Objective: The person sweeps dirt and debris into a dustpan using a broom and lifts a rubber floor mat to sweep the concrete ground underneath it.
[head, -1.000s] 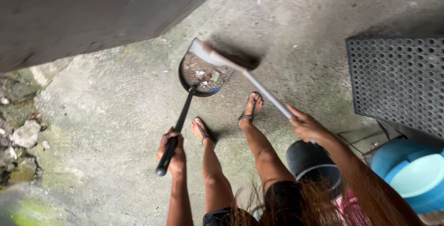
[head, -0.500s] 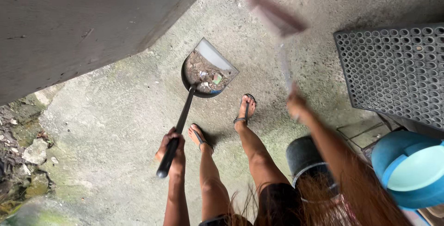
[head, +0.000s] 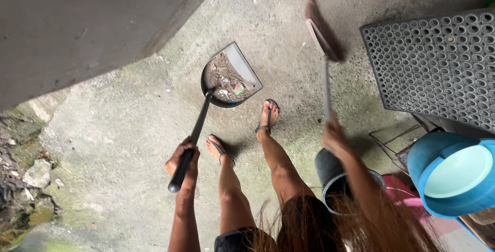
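My left hand grips the black handle of a long-handled dustpan. The pan rests on the concrete floor ahead of my feet and holds dirt, leaves and small scraps. My right hand is closed around the thin handle of a broom. The broom's brush head is out to the right of the dustpan, next to the edge of a black rubber mat, apart from the pan. My two feet in sandals stand between the two tools.
A black perforated rubber mat lies at right. A dark bucket stands by my right leg, with a blue tub beside it. A grey concrete wall fills the upper left. Rocks and moss edge the left.
The broom head has swung away from the dustpan's mouth to the right and come to rest near the mat. The dustpan and my left hand stayed in place.
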